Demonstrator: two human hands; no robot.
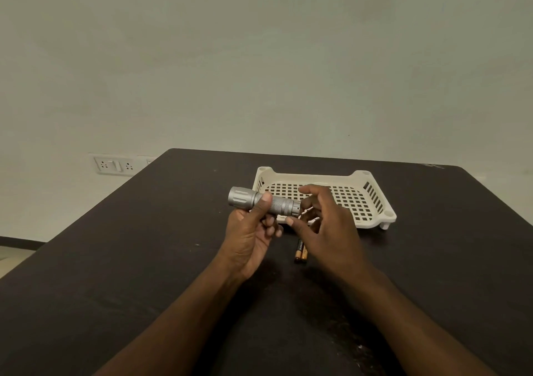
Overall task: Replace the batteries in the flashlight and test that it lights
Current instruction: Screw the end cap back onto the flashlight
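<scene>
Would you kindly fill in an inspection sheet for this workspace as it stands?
Surface: dark table, scuffed.
Job's things: silver flashlight held level above the table; two batteries lying side by side on the table.
Clutter: white perforated tray, looks empty.
Hands: left hand grips the flashlight; right hand open at its tail end.
Cables: nothing seen.
Surroundings: plain wall, wall sockets.

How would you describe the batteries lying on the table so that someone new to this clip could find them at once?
Start at the dark table and find the white slotted tray near its far edge. Just in front of the tray, under the right hand, two batteries lie side by side, touching. They are the only black-and-copper things there; the flashlight in the left hand is silver.
</scene>
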